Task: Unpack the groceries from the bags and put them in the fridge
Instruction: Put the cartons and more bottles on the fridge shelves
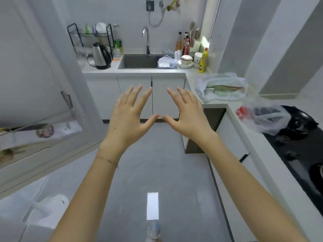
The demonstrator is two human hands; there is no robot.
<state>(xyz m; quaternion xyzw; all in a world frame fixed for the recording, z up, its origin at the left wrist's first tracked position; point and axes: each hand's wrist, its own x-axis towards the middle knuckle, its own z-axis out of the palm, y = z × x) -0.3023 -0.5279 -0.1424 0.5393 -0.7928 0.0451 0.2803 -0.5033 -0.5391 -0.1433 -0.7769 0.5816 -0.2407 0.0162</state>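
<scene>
My left hand and my right hand are held out in front of me over the grey floor, fingers spread, thumbs nearly touching, holding nothing. On the right counter lies a clear plastic bag of groceries with green and red packs inside. Nearer me, a second plastic bag with something red in it lies beside the black hob. The fridge stands at the left with its white door open; door shelves hold a few items.
A sink with a tap sits at the far counter, a steel kettle and dish rack to its left, bottles and a bowl to its right. A black hob fills the right counter. White slippers lie on the floor at lower left.
</scene>
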